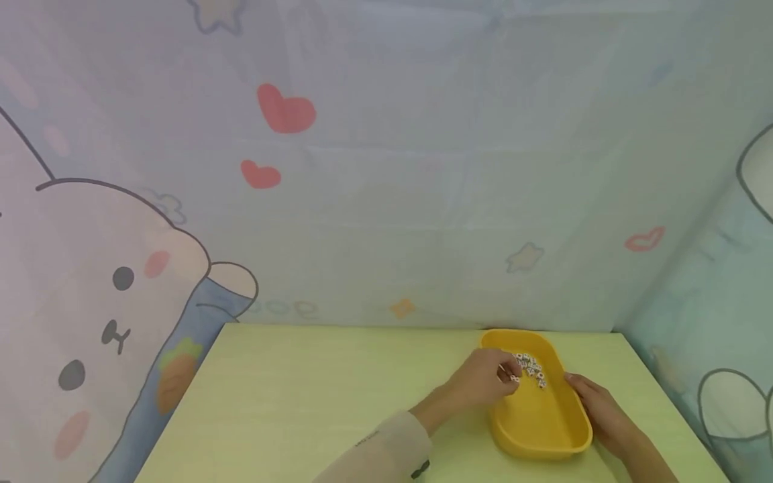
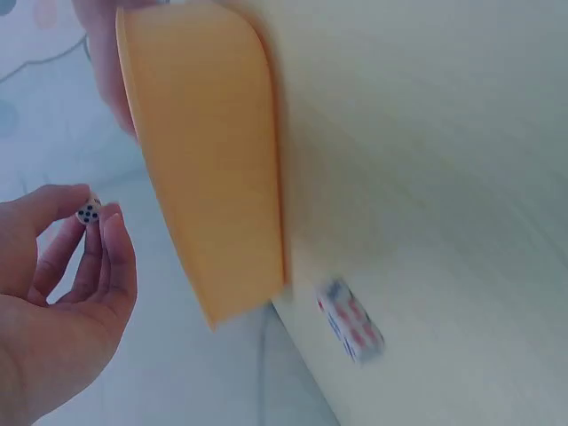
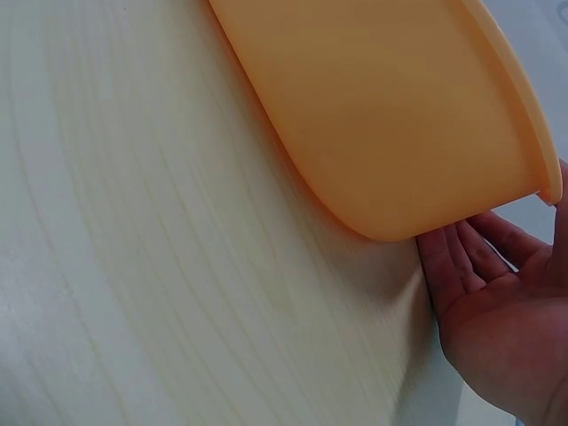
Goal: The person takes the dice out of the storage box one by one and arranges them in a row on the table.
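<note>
A yellow plastic tray (image 1: 543, 426) with rounded corners stands on the right part of the table. Several small white dice (image 1: 530, 365) lie loose toward its far end. Over the tray's left side is my left hand (image 1: 483, 379), pinching one white die (image 2: 89, 211) with dark dots between thumb and fingertips. My right hand (image 1: 604, 409) holds the tray by its right side, thumb up at the rim. In the right wrist view its fingers (image 3: 461, 257) lie against the outside of the tray wall, partly hidden behind it.
In the left wrist view, a short row of dice (image 2: 351, 321) with red and blue dots sits on the table beside the tray. The pale wood-grain table (image 1: 314, 396) meets a printed cloth backdrop (image 1: 386, 201) at its back edge.
</note>
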Available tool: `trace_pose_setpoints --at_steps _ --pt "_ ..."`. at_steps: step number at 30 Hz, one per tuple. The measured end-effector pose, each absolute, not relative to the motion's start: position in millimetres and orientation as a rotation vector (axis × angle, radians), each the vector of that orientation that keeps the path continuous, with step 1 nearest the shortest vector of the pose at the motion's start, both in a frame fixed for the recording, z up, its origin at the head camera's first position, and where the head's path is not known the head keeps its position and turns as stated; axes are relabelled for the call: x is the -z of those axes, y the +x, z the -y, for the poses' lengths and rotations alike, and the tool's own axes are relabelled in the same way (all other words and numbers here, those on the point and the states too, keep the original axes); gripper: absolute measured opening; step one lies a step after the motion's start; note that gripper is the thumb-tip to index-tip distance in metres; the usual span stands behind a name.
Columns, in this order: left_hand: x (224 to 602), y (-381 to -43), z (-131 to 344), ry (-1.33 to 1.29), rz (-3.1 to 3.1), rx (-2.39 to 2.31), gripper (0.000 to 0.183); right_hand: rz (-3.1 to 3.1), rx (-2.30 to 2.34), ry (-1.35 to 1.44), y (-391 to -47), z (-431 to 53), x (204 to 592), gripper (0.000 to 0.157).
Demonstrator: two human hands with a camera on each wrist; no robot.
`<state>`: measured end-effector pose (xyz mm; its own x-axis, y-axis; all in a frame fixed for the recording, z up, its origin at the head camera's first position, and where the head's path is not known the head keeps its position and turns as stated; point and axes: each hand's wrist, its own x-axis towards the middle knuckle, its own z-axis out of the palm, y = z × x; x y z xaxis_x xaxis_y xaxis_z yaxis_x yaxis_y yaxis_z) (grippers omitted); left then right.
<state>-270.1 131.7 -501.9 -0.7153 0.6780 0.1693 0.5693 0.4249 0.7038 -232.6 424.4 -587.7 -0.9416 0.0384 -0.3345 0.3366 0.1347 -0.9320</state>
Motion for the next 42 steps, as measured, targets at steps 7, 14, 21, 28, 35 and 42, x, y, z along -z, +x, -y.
trace_pose_setpoints --at_steps 7,14,21,28,35,42 --pt "508.2 -287.7 -73.0 1.195 -2.482 -1.207 0.010 -2.129 1.917 0.380 -234.0 -418.0 592.5 0.077" --pt "525.2 -298.5 -33.1 1.099 -2.538 -1.202 0.009 -2.159 1.899 0.364 -232.0 -419.0 590.7 0.080" --pt "544.8 -299.5 -10.2 0.971 -2.652 -1.077 0.013 -2.176 1.877 0.318 -236.7 -420.6 585.0 0.083" --pt "562.5 -298.6 -3.5 0.942 -2.677 -1.042 0.013 -2.173 1.872 0.319 -233.8 -424.6 584.1 0.083" --pt "573.3 -298.9 -8.9 0.974 -2.643 -1.060 0.015 -2.149 1.898 0.303 -228.8 -428.5 581.9 0.079" --pt "568.9 -297.0 -8.2 0.900 -2.644 -1.067 0.015 -2.132 1.890 0.268 -230.6 -429.4 578.4 0.081"
